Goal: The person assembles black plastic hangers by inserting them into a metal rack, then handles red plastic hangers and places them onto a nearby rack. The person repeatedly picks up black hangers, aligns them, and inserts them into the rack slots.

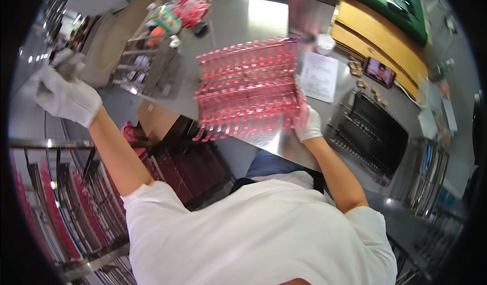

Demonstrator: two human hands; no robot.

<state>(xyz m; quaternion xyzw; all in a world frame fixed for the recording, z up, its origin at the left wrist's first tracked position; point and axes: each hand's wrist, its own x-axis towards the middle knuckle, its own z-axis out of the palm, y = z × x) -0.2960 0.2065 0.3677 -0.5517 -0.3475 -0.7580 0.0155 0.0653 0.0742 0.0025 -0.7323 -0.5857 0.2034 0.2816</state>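
I see the red wire rack [247, 90] mid-frame over the steel counter [274, 143], long axis left-right. My right hand [308, 124] pinches its right edge, nearer by far. My left hand [63, 93], upper left, looks half-closed on something grey and blurred.

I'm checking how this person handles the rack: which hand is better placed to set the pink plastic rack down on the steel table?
Probably the right hand, white-gloved: it already grips the pink plastic rack at its edge above the steel table. The left hand, also gloved, is raised far out to the side, away from the rack.
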